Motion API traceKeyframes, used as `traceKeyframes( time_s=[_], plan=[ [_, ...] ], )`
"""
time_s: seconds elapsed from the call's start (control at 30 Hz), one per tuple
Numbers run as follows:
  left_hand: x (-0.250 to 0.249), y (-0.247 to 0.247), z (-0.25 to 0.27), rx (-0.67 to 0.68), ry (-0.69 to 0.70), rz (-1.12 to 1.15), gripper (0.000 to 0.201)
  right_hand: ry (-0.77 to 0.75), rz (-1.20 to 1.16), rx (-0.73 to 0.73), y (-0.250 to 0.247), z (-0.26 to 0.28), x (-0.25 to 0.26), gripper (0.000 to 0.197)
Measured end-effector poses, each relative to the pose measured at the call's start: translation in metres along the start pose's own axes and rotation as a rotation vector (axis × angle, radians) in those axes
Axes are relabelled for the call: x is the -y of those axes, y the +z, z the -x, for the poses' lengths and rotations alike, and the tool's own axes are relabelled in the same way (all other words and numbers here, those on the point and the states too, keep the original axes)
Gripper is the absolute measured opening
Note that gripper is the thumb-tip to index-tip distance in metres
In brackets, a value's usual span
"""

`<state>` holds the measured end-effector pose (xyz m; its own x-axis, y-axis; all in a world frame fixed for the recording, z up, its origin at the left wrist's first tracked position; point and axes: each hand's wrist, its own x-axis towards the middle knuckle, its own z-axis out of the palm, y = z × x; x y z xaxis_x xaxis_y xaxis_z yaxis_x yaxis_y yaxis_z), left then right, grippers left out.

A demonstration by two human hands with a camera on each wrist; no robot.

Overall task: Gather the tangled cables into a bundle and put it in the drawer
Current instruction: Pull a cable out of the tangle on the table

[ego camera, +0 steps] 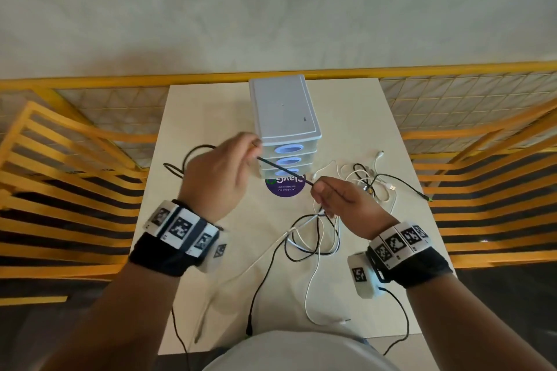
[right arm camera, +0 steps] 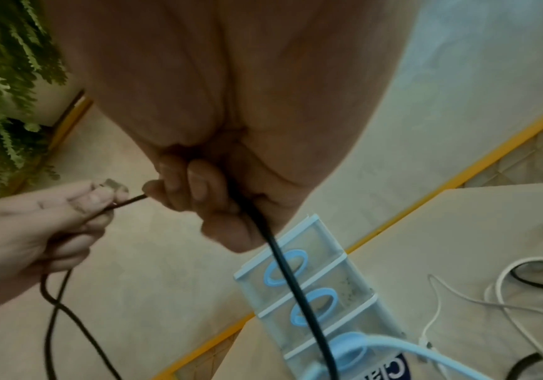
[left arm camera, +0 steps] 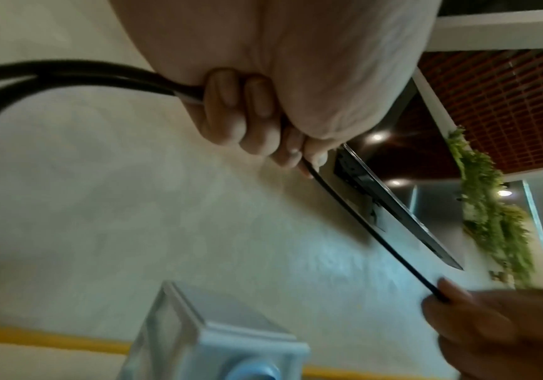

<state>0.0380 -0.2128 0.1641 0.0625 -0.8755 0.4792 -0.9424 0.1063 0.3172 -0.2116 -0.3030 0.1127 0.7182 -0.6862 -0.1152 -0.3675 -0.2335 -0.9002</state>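
Observation:
A black cable (ego camera: 283,170) runs taut between my two hands, above the table and in front of the drawer unit (ego camera: 284,117). My left hand (ego camera: 254,149) grips it, with loops of the same cable (left arm camera: 68,77) coming out of the fist and hanging to the left. My right hand (ego camera: 316,190) pinches the cable's other part, which then drops past the palm (right arm camera: 296,282). More black and white cables lie tangled under my right hand (ego camera: 313,235) and further right (ego camera: 370,181). The unit's three drawers, with blue handles (right arm camera: 284,267), are all closed.
The small white table (ego camera: 211,117) has a purple round sticker (ego camera: 284,188) in front of the unit. Cable ends trail over the table's near edge (ego camera: 250,325). Yellow slatted chairs (ego camera: 60,159) stand on both sides, and a yellow rail (ego camera: 120,80) runs behind.

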Motion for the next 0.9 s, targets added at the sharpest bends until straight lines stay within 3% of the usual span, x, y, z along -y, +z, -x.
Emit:
traceKeyframes(
  time_s=[0.13, 0.3, 0.37, 0.53, 0.63, 0.73, 0.8, 0.9],
  plan=[
    [0.024, -0.025, -0.014, -0.120, -0.067, -0.079, 0.015, -0.008, 0.002, -0.042, -0.004, 0.003, -0.006, 0.036],
    [0.032, -0.053, -0.025, -0.434, -0.178, -0.116, 0.026, 0.022, 0.093, -0.086, -0.002, 0.000, -0.015, 0.034],
    [0.027, -0.052, -0.027, -0.461, -0.184, -0.123, 0.027, 0.053, 0.112, -0.093, 0.002, -0.004, -0.020, 0.033],
    [0.024, -0.037, -0.015, -0.283, -0.290, -0.223, 0.024, -0.054, 0.022, -0.186, 0.006, -0.011, -0.003, 0.036],
    [0.016, -0.029, -0.004, -0.206, -0.284, -0.189, 0.022, -0.125, -0.045, -0.209, 0.006, -0.017, 0.014, 0.034],
    [-0.007, -0.018, 0.000, -0.197, -0.121, -0.097, 0.022, -0.135, 0.054, -0.172, 0.007, -0.021, 0.022, 0.032],
    [-0.027, -0.004, 0.003, -0.112, 0.024, -0.001, 0.026, -0.150, 0.104, -0.122, 0.009, -0.020, 0.023, 0.029],
    [-0.044, 0.023, 0.008, 0.043, 0.070, 0.053, 0.025, -0.183, 0.104, -0.076, 0.013, -0.018, 0.023, 0.028]
  ],
)
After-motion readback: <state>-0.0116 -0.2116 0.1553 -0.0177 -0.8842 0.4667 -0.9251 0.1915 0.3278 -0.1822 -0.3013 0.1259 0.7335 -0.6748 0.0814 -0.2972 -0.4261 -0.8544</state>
